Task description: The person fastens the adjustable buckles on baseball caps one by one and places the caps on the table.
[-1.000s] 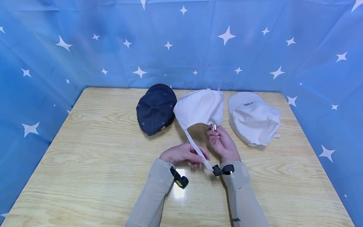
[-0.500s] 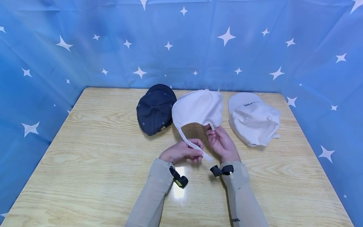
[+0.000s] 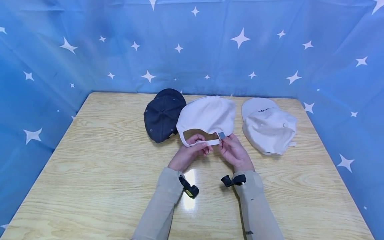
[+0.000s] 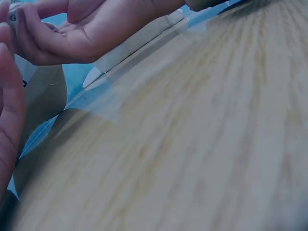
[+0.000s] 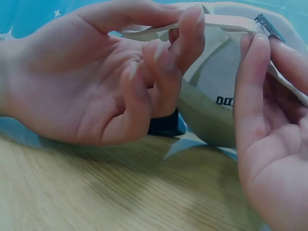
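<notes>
A white baseball cap is held in the middle of the table, its back opening facing me. My left hand pinches the cap's loose strap between thumb and forefinger. My right hand pinches the metal buckle at the opening's right corner. In the right wrist view the strap's end reaches the buckle, right by the right fingertips, while the left hand holds the strap farther along. Mostly the right hand shows in the left wrist view.
A dark navy cap lies just left of the white one, almost against it. To the right lies a cream cap with dark lettering on its front. Blue star-patterned cloth hangs behind the wooden table.
My left hand has moved up and forward, bringing the dangling strap across to the buckle. The buckle's flap has turned outward in my right hand, and the cap has shifted slightly left.
</notes>
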{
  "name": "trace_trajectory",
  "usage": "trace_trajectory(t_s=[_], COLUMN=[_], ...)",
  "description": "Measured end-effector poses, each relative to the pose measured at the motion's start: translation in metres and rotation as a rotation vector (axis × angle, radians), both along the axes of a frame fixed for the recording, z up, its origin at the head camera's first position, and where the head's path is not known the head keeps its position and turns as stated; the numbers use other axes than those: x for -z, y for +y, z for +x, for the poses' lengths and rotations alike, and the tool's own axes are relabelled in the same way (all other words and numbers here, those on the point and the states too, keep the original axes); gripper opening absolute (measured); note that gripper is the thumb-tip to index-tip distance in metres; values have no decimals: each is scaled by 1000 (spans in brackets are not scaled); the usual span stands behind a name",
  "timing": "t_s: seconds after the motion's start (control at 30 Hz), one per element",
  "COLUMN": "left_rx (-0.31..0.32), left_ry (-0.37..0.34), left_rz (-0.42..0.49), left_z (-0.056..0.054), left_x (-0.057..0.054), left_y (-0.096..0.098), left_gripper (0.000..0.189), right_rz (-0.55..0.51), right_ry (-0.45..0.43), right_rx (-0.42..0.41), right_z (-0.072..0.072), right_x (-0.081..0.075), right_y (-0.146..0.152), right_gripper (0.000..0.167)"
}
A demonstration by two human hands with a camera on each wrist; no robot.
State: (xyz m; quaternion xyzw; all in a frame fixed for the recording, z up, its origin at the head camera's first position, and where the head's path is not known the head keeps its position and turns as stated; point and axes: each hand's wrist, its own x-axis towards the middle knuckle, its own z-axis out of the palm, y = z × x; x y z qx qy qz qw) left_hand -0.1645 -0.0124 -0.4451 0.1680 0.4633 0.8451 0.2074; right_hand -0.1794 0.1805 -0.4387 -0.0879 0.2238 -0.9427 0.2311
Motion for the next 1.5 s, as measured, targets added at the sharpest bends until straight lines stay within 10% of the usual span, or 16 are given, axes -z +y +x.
trace_trajectory(t_s=[0.53,1.1,1.5], left_rx=[-53,-181,-231], left_ry=[-31,-52,-100], left_rz=[55,-104,-80], left_z=[-3,-4,-5], left_x=[-2,5,6], left_y=[-2,2,4], left_gripper=[15,25,21], right_rz=[200,368,375], right_ry=[25,6,59], right_rx=[28,182,95], right_z=[1,0,1], right_x=[-3,-4,-2], right_y=[-3,-9,-9], right_gripper=[20,15,22])
